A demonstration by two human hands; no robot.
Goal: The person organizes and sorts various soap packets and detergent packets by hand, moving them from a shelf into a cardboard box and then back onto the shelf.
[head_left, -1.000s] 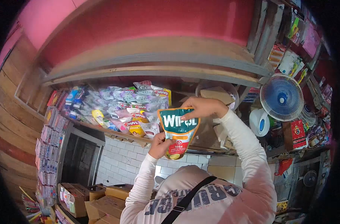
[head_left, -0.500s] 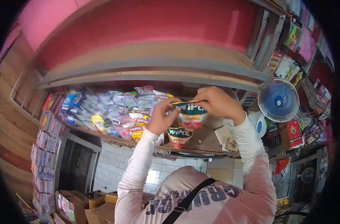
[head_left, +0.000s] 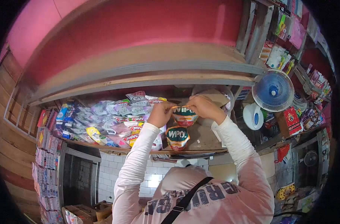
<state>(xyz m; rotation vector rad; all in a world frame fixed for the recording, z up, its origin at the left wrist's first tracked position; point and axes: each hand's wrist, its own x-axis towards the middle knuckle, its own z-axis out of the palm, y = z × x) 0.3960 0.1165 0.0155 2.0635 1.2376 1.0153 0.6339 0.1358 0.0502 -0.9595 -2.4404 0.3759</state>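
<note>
Both of my hands pinch the top edge of a Wipol pouch (head_left: 185, 120), green, white and orange-red. My left hand (head_left: 160, 115) is closed at its left corner, and my right hand (head_left: 206, 108) is closed at its right corner. A second Wipol pouch (head_left: 177, 138) stands upright on the wooden shelf (head_left: 207, 139), just in front of the held one. Whether the held pouch's bottom touches the shelf cannot be seen, as the front pouch partly covers it. Left of my left hand lie many Nuvo and other refill packs (head_left: 134, 112).
An upper shelf beam (head_left: 151, 71) runs above and behind my hands. On the right are a blue fan (head_left: 273, 89), a white rounded appliance (head_left: 253, 117) and a red pack (head_left: 291, 121). Stacked small boxes (head_left: 47, 171) stand at the left, with open cartons (head_left: 80, 212) below.
The held Wipol pouch has moved away from me and lower, behind the front pouch, which shows more fully now. My arms reach farther out. The view has shifted slightly.
</note>
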